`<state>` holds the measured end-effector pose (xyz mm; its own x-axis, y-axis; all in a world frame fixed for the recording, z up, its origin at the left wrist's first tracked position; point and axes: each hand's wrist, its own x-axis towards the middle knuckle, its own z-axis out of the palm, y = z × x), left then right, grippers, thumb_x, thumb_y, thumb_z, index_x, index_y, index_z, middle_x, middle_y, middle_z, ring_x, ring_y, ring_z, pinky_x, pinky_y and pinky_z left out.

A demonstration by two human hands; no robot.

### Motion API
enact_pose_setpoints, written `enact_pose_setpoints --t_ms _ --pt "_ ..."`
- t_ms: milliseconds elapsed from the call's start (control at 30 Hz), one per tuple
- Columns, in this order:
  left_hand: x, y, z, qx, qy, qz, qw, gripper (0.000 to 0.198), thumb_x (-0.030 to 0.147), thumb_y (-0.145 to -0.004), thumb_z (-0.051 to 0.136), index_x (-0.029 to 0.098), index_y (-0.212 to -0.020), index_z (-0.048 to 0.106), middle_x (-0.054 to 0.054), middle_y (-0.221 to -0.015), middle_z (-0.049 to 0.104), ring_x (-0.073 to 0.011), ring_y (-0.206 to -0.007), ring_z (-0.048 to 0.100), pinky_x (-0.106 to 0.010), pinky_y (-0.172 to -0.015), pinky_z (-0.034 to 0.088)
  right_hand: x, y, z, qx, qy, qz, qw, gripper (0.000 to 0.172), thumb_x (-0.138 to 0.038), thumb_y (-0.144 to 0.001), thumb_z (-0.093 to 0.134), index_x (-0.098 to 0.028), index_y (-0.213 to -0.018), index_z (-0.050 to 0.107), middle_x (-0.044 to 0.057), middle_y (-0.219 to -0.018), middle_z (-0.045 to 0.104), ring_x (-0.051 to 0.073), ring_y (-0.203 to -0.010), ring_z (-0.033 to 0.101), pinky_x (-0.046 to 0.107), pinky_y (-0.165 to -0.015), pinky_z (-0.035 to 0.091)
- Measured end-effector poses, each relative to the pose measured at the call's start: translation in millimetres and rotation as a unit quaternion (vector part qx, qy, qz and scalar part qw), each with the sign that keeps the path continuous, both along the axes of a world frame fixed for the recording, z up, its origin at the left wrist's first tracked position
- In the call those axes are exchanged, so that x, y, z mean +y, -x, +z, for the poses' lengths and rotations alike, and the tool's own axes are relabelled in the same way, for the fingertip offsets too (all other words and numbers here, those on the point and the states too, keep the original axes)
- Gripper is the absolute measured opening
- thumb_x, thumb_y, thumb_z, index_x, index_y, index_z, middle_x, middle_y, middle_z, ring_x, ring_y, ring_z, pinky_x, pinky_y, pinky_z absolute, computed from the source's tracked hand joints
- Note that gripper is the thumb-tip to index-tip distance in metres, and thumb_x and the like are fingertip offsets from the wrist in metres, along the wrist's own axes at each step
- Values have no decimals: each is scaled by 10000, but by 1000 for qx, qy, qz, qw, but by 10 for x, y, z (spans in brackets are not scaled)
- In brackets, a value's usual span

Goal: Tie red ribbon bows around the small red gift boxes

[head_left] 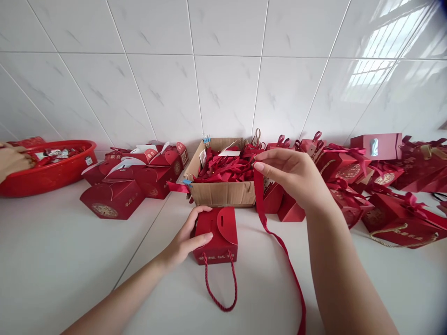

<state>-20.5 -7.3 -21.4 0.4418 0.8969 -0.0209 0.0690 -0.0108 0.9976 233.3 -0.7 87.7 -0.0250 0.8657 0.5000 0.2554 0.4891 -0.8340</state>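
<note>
A small red gift box [217, 232] with a slotted round flap stands on the white tabletop, its twisted cord handle hanging toward me. My left hand [192, 239] grips its left side, thumb on top and fingers behind. Raised to the right of it, my right hand [288, 174] pinches one end of a red ribbon [275, 235] between thumb and fingers. The ribbon trails down across the tabletop past the lower edge of view. Just behind the gift box, a cardboard box [223, 193] holds a heap of red ribbons [230, 167].
Several red boxes without bows [115, 200] stand at left. Several bow-tied gift boxes [401, 214] crowd the right side. At far left, another person's hand [14, 160] reaches into a red plastic basin [66, 170] of wrapped items. A tiled wall [226, 93] closes off the back.
</note>
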Motion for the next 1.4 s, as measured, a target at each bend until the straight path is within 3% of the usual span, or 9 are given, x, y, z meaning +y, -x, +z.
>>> enact_pose_setpoints --t_ms 267,467,767,933,1033,1133,1233,1300,1400 --pt "-52 -43 -4 -5 11 1 1000 487 363 -802 574 283 -1206 314 -41 -1122 598 -216 -973 600 -353 -868 485 20 -50 -20 64 -61 -119 989 354 -335 -625 800 -191 -907 641 38 -818 661 179 -762 649 323 -688 565" --pt "-53 -46 7 20 -2 2 1000 472 368 -811 543 273 -1209 310 -56 -1118 596 -233 -977 607 -374 -858 491 52 -95 -22 95 -61 -152 982 182 -216 -686 711 -184 -851 639 50 -829 672 200 -809 667 360 -753 559" --pt "-57 -56 22 19 0 4 1000 476 367 -802 555 271 -1196 306 -48 -1100 596 -215 -942 607 -344 -819 504 -10 -79 10 61 -6 -22 998 127 -237 -815 594 -163 -904 649 49 -867 703 170 -814 673 345 -827 535" --pt "-20 -26 6 39 -36 18 998 477 375 -785 554 251 -1192 338 -57 -1076 600 -234 -951 602 -354 -807 502 -3 -54 -12 61 19 6 998 159 -314 -849 583 -187 -942 564 43 -900 703 163 -795 681 353 -832 521" --pt "45 27 -6 53 -51 35 997 460 361 -783 548 235 -1188 371 -60 -1075 603 -244 -965 597 -353 -797 502 5 -45 -26 1 31 28 999 178 -343 -836 597 -170 -878 603 51 -876 696 174 -810 666 331 -801 514" --pt "106 80 -13 78 -95 60 991 418 339 -767 550 226 -1162 473 -69 -1196 566 -280 -1099 551 -385 -907 470 7 5 -37 -106 31 28 993 159 -312 -815 605 -167 -819 672 38 -830 693 174 -789 639 299 -746 498" --pt "126 116 -4 114 -171 75 976 349 305 -741 557 216 -1075 598 -69 -1362 452 -310 -1301 382 -413 -1086 323 17 104 -70 -183 48 73 979 161 -263 -819 568 -178 -798 703 25 -816 701 169 -764 629 282 -696 489" --pt "115 127 16 123 -193 63 971 327 291 -740 561 211 -1051 623 -75 -1396 415 -309 -1347 317 -422 -1119 274 33 182 -112 -215 75 111 967 160 -233 -810 553 -185 -834 704 17 -791 697 161 -732 628 273 -659 487" --pt "83 129 51 115 -198 47 972 328 280 -749 564 203 -1063 623 -89 -1371 433 -305 -1336 331 -421 -1110 293 60 291 -189 -248 105 133 954 157 -200 -791 544 -192 -871 680 8 -732 669 143 -658 612 255 -588 468"
